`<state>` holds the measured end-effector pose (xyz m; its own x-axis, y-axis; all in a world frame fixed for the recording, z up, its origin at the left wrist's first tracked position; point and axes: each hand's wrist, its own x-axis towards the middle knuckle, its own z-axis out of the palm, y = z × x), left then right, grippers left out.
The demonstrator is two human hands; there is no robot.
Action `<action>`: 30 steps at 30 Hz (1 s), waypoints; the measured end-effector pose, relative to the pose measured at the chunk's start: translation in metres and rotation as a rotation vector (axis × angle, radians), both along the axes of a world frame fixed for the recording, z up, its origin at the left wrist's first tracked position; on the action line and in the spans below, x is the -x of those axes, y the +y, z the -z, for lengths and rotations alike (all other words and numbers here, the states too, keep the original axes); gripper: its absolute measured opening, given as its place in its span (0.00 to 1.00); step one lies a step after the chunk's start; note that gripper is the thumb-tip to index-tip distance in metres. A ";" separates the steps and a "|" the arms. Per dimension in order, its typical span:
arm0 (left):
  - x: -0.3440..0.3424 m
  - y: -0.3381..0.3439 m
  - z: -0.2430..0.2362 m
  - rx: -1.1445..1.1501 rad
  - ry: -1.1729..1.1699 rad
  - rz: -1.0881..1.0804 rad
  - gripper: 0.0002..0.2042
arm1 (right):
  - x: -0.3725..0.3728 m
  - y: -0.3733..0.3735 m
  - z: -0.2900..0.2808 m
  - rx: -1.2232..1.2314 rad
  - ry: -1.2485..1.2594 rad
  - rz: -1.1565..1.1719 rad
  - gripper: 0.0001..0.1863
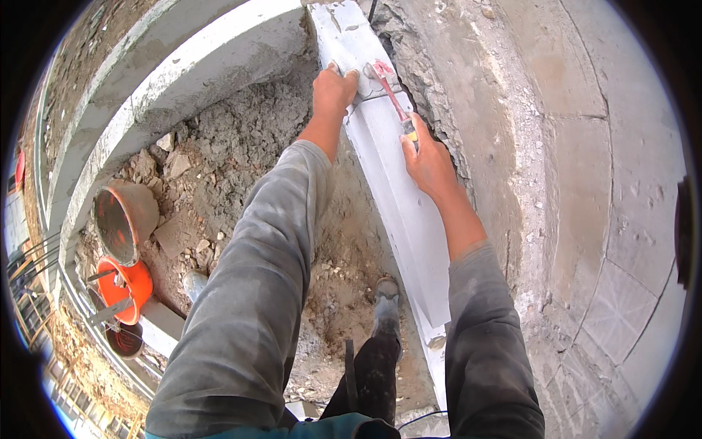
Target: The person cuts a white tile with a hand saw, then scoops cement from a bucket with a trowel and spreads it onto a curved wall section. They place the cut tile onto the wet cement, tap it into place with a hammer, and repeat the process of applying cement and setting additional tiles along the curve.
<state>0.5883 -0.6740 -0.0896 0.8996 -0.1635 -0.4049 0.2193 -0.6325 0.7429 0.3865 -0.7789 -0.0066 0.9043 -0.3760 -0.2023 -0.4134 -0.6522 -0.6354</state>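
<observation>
A long white concrete curb with a stepped profile runs from the top centre down toward me. My left hand is closed at the left edge of its far block, fingers curled against the edge. In my right hand is a hand tool with a slim red shaft and a black and yellow handle. Its far end lies over the block's face, near a pinkish smear and close to the joint between two pieces. I cannot make out the exact shape of its tip.
Wet grey mortar and broken stones lie left of the curb. Farther left stand a dirty bucket and an orange bucket with tools in it. A curved white wall bounds that side; rough concrete and paving extend right. My boot stands beside the curb.
</observation>
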 end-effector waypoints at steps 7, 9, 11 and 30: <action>0.004 0.002 -0.008 0.008 0.047 -0.016 0.32 | 0.018 0.013 -0.001 -0.092 -0.075 0.194 0.28; 0.005 0.001 -0.012 0.024 0.019 -0.016 0.32 | 0.024 0.018 0.001 -0.076 -0.116 0.188 0.28; 0.006 0.001 -0.014 0.033 -0.023 -0.013 0.32 | 0.030 0.024 0.004 -0.081 0.041 0.199 0.28; 0.120 0.321 -0.107 -0.422 0.074 1.096 0.26 | 0.292 0.177 -0.032 -0.622 0.442 0.531 0.17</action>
<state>0.4687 -0.3535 0.0171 0.3336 -0.6758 -0.6573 -0.5611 -0.7026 0.4375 0.0944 -0.6020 0.0251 0.4368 -0.4272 -0.7917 -0.8483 0.0972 -0.5205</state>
